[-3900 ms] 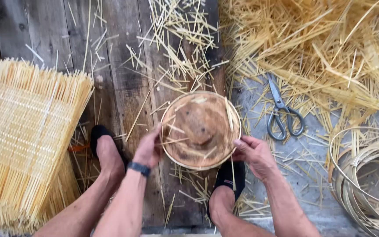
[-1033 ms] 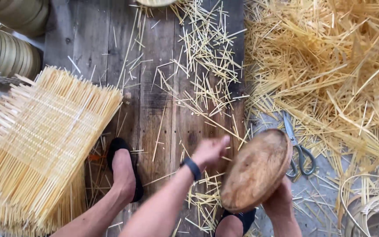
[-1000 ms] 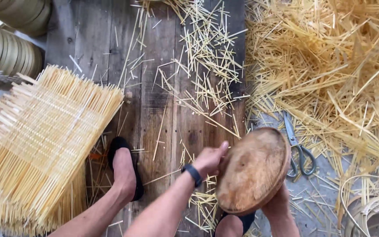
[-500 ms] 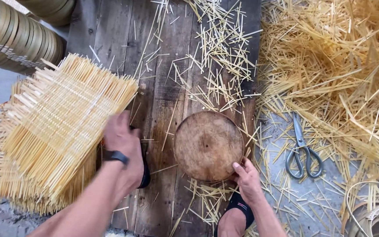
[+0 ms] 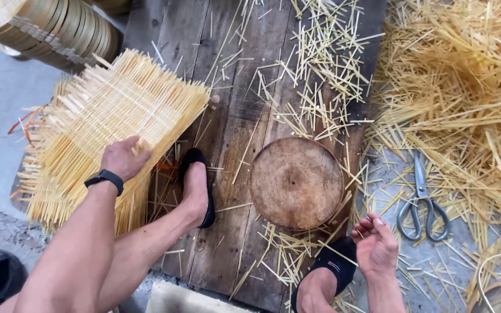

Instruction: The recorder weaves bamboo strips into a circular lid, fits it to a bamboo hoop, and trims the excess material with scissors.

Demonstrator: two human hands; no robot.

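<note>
**Left hand on the woven mats, round block left free**

The left hand [image 5: 124,157] lies flat with the fingers together on a stack of woven straw mats [image 5: 108,124], at the left edge of the wooden platform [image 5: 227,75]. I cannot count the mats in the stack. The right hand [image 5: 375,243] is open and relaxed, with the fingers slightly curled, and it holds nothing. It hangs near the front right corner of the platform, just beside one round wooden block [image 5: 297,182], not touching it. The block lies flat between the two feet in black shoes. One pair of scissors [image 5: 423,203] lies on the floor to the right of the platform. Loose straw sticks are spread over the boards, too many to count.
</note>
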